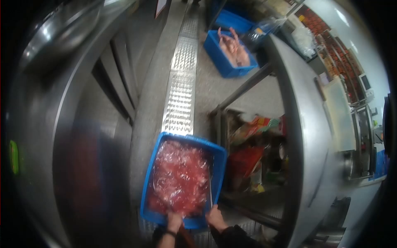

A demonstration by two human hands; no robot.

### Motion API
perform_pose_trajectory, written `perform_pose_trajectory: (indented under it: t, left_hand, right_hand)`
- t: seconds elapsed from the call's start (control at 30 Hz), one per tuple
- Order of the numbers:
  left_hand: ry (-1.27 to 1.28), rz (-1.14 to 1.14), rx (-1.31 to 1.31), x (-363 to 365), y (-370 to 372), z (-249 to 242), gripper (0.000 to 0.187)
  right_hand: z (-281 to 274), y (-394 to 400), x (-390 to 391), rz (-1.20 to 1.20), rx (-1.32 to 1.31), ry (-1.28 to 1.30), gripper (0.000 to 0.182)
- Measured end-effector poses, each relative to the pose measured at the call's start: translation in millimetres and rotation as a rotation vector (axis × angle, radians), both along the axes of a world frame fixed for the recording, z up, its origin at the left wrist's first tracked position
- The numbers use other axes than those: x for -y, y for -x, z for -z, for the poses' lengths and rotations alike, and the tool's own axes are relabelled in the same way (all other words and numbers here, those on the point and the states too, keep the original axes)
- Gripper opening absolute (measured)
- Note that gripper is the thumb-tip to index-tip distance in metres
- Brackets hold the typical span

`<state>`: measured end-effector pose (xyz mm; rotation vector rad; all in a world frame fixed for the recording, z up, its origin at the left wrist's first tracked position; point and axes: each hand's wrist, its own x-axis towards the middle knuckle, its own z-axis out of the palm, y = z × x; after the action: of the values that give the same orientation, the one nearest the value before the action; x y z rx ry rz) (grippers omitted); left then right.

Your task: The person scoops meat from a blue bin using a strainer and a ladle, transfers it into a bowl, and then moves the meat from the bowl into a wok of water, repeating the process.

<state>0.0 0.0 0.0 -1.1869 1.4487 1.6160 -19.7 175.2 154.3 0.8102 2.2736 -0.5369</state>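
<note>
Single head view, worn on person's head, wide fisheye, dark curved corners. Looks forward, steeply down. Left hand and right hand near lens, at bottom edge. Sees into near blue tub from above; far blue tub farther off, near top. Floor channel runs up frame. Right-side steel counter bends with lens.

Two hands, two filled blue tubs (one near, one farther), one metal floor strip
</note>
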Motion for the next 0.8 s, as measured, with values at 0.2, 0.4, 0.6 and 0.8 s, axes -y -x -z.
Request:
perform_pose_trajectory:
  t: [0.2, 0.4, 0.6, 0.8]
  left_hand:
    - [-0.074, 0.038, 0.225, 22.2, 12.9, -32.4, 0.043]
    - [-0.39, -0.061, 0.252, 50.7, 0.8, -38.3, 0.025]
    - [-0.543, -0.008, 0.357, 67.1, -20.9, -58.0, 0.021]
    - [-0.538, -0.019, 0.321, 24.2, 16.2, -9.9, 0.015]
  right_hand:
    - [-30.8, 13.4, 24.2, 0.434, 0.186, 0.329, 0.031]
    - [-66.1, 4.1, 47.5, 0.388, 0.251, 0.354, 0.03]
    - [-40.2, -23.3, 26.3, 0.098, 0.02, -0.009, 0.033]
    - [-31.0, 15.6, 37.7, 0.315, 0.226, 0.089, 0.038]
